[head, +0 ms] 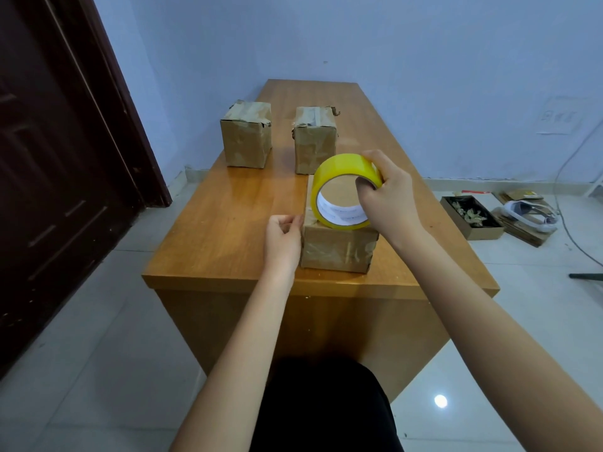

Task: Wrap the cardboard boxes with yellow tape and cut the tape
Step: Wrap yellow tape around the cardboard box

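Two hands: right hand [390, 203] grips tape roll [346, 190]

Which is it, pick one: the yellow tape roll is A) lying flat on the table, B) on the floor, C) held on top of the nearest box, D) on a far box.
C: the right hand grips the yellow tape roll standing on edge on top of the nearest box.

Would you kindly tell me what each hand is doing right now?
Left hand: pinching the tape end at the near box.
Right hand: holding the tape roll.
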`<state>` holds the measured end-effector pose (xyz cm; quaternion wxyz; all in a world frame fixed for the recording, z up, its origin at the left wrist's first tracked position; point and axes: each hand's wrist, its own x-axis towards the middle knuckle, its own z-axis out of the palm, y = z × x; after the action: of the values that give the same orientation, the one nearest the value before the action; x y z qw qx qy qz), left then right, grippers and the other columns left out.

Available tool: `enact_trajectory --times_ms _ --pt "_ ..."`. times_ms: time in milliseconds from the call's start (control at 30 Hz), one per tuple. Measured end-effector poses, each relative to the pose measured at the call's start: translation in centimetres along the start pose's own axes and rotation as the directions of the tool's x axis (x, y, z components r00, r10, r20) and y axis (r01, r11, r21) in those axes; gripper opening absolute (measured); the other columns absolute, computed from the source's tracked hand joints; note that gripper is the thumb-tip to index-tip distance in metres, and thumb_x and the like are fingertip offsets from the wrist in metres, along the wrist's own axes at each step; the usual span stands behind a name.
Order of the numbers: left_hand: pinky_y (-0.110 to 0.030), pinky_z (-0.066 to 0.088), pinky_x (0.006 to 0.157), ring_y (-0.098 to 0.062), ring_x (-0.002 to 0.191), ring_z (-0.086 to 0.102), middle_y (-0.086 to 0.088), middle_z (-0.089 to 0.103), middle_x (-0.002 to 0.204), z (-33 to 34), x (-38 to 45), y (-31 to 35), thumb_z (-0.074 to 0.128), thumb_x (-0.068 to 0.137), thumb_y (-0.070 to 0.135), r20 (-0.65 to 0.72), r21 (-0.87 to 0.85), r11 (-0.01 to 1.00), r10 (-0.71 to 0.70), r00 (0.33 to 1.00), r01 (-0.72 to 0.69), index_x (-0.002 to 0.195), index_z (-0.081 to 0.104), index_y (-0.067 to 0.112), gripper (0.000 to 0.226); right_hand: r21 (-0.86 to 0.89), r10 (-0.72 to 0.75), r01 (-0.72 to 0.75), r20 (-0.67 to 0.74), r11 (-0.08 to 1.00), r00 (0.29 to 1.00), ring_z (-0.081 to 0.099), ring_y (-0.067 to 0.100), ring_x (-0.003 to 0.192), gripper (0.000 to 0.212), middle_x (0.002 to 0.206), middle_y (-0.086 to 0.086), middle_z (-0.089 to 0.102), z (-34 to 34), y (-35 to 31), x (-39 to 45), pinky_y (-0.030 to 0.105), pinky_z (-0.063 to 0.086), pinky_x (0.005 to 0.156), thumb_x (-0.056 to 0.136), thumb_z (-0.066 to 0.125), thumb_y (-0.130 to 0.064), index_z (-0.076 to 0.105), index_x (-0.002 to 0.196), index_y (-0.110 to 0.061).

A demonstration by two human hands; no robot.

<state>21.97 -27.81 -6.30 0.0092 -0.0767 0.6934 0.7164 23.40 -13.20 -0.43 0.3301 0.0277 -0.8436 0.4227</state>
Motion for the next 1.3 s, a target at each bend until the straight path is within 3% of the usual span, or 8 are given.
enact_trajectory --times_ms 167,300,500,633,733,1033,1167,1300 --pt "-0.02 0.032 0.101 -0.003 0.128 0.036 0.013 0.042 0.136 0.6 -2.8 -0.9 0.037 0.102 0.032 0.038 0.012 0.954 0.3 0.953 -0.301 0.142 0.038 0.022 0.041 0.013 0.011 -0.011 -0.01 1.0 1.0 0.048 0.003 0.057 0.034 0.064 -0.011 0.053 -0.1 0.1 -0.1 0.015 0.036 0.055 0.082 0.048 0.0 0.062 0.107 -0.018" --pt "-0.02 0.018 0.108 -0.006 0.142 0.016 0.01 0.016 0.157 1.7 -4.1 -1.5 0.035 0.101 0.035 0.153 0.027 0.95 0.302 0.941 -0.31 0.151 0.014 0.026 0.055 0.017 0.002 -0.002 -0.013 1.0 1.0 0.05 -0.001 0.058 0.033 0.067 -0.008 0.054 -0.1 0.0 -0.2 0.011 0.036 0.055 0.083 0.048 0.001 0.062 0.108 -0.016" --pt "-0.028 0.02 0.115 -0.01 0.143 0.018 0.006 0.021 0.157 1.0 -3.5 -1.8 0.036 0.101 0.039 0.159 0.152 0.938 0.287 0.944 -0.311 0.15 0.018 0.024 0.055 0.033 -0.004 0.005 -0.014 0.999 1.0 0.048 0.006 0.06 0.032 0.073 0.001 0.057 0.0 0.0 -0.3 0.014 0.037 0.057 0.083 0.048 0.002 0.061 0.109 -0.013" --pt "-0.03 0.013 0.118 -0.007 0.144 0.009 0.002 0.014 0.158 0.0 -3.4 -1.6 0.035 0.1 0.042 0.213 0.584 0.562 0.589 0.779 -0.585 0.151 0.018 0.017 0.059 0.035 -0.003 0.004 -0.018 0.999 1.0 0.051 -0.003 0.062 0.033 0.071 -0.004 0.056 0.0 0.0 -0.2 0.011 0.037 0.058 0.082 0.047 0.002 0.062 0.109 -0.011" --pt "-0.027 0.006 0.116 -0.014 0.144 0.015 -0.005 0.028 0.154 0.1 -3.2 -1.6 0.032 0.099 0.046 0.314 0.703 0.356 0.622 0.717 -0.616 0.143 0.037 0.008 0.058 0.041 -0.002 0.003 -0.018 0.999 1.0 0.052 -0.006 0.065 0.033 0.074 -0.011 0.056 -0.2 -0.1 -0.3 0.009 0.037 0.059 0.083 0.047 0.002 0.061 0.11 -0.01" --pt "-0.038 0.028 0.107 -0.03 0.127 0.05 -0.016 0.062 0.123 -0.1 -2.5 -1.5 0.059 0.092 0.029 0.334 0.776 0.122 0.753 0.567 -0.619 0.113 0.064 0.0 0.036 -0.12 0.138 -0.119 0.166 0.986 0.976 0.055 0.016 0.088 0.064 0.098 -0.002 0.058 -1.7 -0.3 -1.5 0.031 0.046 0.075 0.085 0.059 -0.011 0.032 0.143 -0.019" --pt "-0.04 0.029 0.107 -0.031 0.129 0.046 -0.017 0.06 0.127 -0.1 -2.5 -0.9 0.061 0.091 0.025 0.352 0.769 0.086 0.77 0.532 -0.633 0.115 0.062 -0.002 0.035 -0.123 0.203 -0.183 0.173 0.975 0.964 0.059 0.027 0.091 0.028 0.095 0.005 0.061 -1.9 0.5 -1.5 0.035 0.046 0.071 0.085 0.059 -0.011 0.051 0.112 -0.007" --pt "-0.041 0.038 0.101 -0.034 0.121 0.054 -0.023 0.058 0.126 0.4 -2.5 -1.0 0.069 0.085 0.014 0.373 0.751 0.086 0.763 0.528 -0.655 0.113 0.061 -0.006 0.036 -0.119 0.202 -0.183 0.175 0.976 0.964 0.058 0.027 0.089 0.024 0.099 0.012 0.063 -2.2 0.3 -1.7 0.039 0.048 0.075 0.088 0.056 -0.01 0.05 0.109 -0.003"
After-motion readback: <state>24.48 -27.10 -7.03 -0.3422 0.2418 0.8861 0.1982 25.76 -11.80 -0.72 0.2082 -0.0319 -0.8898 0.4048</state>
